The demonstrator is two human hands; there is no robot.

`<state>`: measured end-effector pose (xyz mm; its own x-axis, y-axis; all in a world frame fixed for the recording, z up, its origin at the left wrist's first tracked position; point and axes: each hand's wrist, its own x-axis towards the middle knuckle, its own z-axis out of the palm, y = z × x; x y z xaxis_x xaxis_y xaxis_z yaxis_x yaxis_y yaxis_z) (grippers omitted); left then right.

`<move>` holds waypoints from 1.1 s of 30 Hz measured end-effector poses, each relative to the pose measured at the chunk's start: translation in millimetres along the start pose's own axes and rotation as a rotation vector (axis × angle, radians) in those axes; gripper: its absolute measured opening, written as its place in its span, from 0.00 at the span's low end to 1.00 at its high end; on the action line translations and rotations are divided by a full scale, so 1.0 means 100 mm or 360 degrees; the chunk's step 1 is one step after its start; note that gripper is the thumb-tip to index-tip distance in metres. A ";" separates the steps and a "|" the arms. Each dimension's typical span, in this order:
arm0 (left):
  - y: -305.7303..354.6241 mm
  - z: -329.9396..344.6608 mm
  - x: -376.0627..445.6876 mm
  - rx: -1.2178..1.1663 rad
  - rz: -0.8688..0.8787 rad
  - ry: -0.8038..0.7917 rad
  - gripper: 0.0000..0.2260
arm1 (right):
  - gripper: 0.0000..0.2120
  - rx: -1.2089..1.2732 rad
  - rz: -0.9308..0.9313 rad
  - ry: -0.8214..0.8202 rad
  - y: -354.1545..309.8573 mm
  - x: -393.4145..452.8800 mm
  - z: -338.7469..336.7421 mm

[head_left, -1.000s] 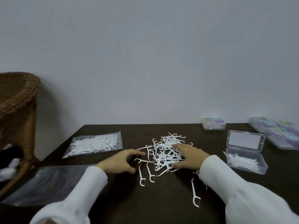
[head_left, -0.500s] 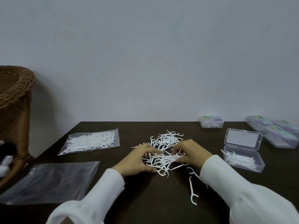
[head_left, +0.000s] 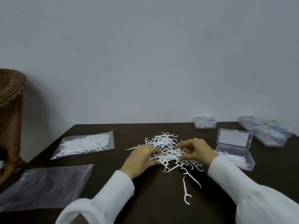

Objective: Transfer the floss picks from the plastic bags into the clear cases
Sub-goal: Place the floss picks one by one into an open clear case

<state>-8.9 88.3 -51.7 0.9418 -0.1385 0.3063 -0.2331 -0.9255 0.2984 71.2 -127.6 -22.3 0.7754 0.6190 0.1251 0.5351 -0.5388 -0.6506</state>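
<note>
A loose pile of white floss picks [head_left: 163,140] lies mid-table. My left hand [head_left: 140,159] and my right hand [head_left: 196,150] face each other at the pile's near side, fingers pinched on a bundle of floss picks [head_left: 169,157] held between them. Two stray picks [head_left: 187,188] lie nearer to me. A full plastic bag of picks [head_left: 85,143] rests at the left, and an empty flat bag [head_left: 43,186] at the near left. An open clear case [head_left: 234,152], lid up, holds several picks just right of my right hand.
A closed, labelled case [head_left: 204,122] stands at the table's far edge. A clear tray [head_left: 265,132] with several closed cases sits at the far right. A wicker chair [head_left: 11,101] stands left of the dark table [head_left: 155,206].
Both hands drew inward from the pile's sides, sweeping picks together, and now pinch a gathered bundle between them. The view shifted slightly.
</note>
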 end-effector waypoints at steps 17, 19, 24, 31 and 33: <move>0.18 0.10 0.13 0.0563 0.0435 0.0248 0.08 | 0.08 -0.0048 0.0112 0.0362 0.24 -0.34 -0.50; 0.27 0.07 0.17 0.0477 0.0417 0.0377 0.06 | 0.08 -0.0035 0.0139 0.0417 0.28 -0.41 -0.57; 0.53 0.07 0.28 0.0080 0.0280 0.0594 0.04 | 0.09 -0.0013 0.0192 0.0570 0.40 -0.60 -0.77; 1.00 0.18 0.54 -0.0339 0.0117 0.0588 0.08 | 0.08 -0.0137 0.0349 0.0606 0.73 -0.79 -1.03; 1.09 0.24 0.60 -0.0360 0.0094 0.0526 0.08 | 0.08 -0.0254 0.0398 0.0511 0.81 -0.76 -1.02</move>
<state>27.8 -29.2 -22.4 0.8052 -0.0339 0.5920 -0.3665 -0.8133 0.4520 89.7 -277.1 -7.9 0.9392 0.2626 0.2214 0.3431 -0.7469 -0.5696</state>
